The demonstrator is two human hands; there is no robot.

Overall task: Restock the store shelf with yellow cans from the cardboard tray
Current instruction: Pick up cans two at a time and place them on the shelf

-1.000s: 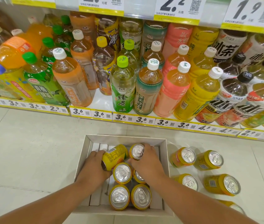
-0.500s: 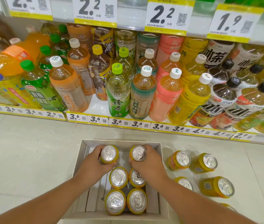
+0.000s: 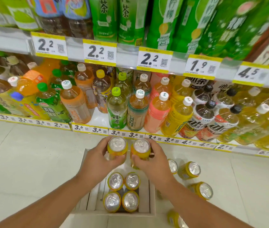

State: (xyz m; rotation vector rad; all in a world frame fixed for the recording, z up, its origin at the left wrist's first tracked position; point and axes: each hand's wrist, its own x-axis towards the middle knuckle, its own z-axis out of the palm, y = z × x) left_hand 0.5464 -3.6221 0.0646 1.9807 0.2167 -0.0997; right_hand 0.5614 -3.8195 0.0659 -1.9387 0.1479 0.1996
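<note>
Wrapping fingers (image 3: 114, 162) around one can (image 3: 117, 148) per hand.

My left hand (image 3: 100, 159) and right hand (image 3: 153, 159) reach forward side by side on bare, outstretched forearms, the fingers of each curled in a grip.

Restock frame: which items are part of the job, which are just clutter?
Job:
- left hand holding a yellow can
- right hand holding a second can
- cardboard tray, four cans inside
- loose cans on floor

Not job:
- bottled drinks
- price tags
</note>
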